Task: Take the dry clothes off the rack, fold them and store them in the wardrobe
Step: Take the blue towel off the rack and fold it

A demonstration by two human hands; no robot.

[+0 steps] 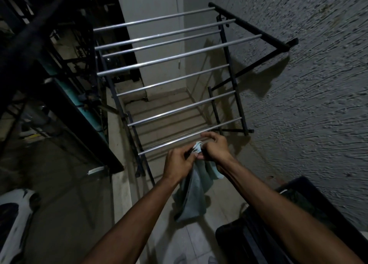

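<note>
A drying rack (pixel 171 58) with bare silver bars and a dark frame stands ahead of me against the textured wall. No clothes hang on its bars. My left hand (pixel 178 164) and my right hand (pixel 214 147) meet just in front of the nearest bar. Both pinch the bunched top edge of a pale blue-grey cloth (pixel 196 192). The cloth hangs down between my forearms toward the floor. A dark strip lies along its left side.
A dark basket or bin (pixel 294 220) sits at the lower right by the wall. A dark railing (pixel 65 96) runs along the left, with a drop beyond it and a white car (pixel 14 220) below. Pale floor tiles lie underfoot.
</note>
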